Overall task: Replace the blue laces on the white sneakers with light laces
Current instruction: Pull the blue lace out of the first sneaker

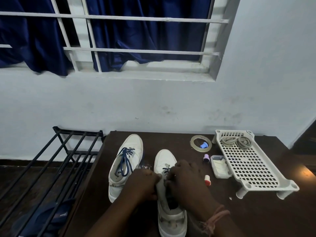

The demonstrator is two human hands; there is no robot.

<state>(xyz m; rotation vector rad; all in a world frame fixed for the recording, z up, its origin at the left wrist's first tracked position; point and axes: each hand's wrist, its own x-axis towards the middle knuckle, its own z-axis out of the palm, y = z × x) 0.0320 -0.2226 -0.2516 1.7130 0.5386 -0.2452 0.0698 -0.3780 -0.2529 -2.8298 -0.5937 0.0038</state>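
Note:
Two white sneakers stand on a dark table [239, 219], toes pointing away from me. The left sneaker [127, 161] still carries its blue lace [125, 159], loosely threaded. The right sneaker [168, 194] lies under both my hands; a short piece of its blue lace [166, 169] shows between them. My left hand [142, 183] grips the sneaker's left side by the eyelets. My right hand [185, 181] is curled over the lacing area, fingertips on the lace. Two coiled light laces [236, 142] lie at the far end of a white perforated tray [249, 166].
A tape roll [193, 141] with a small blue cap [204, 145] inside it lies behind the right sneaker. A purple cap [206, 158], a clear lidded box [219, 166] and a red-and-white tube [207, 180] sit beside the tray. A black metal rack [56, 161] stands left of the table.

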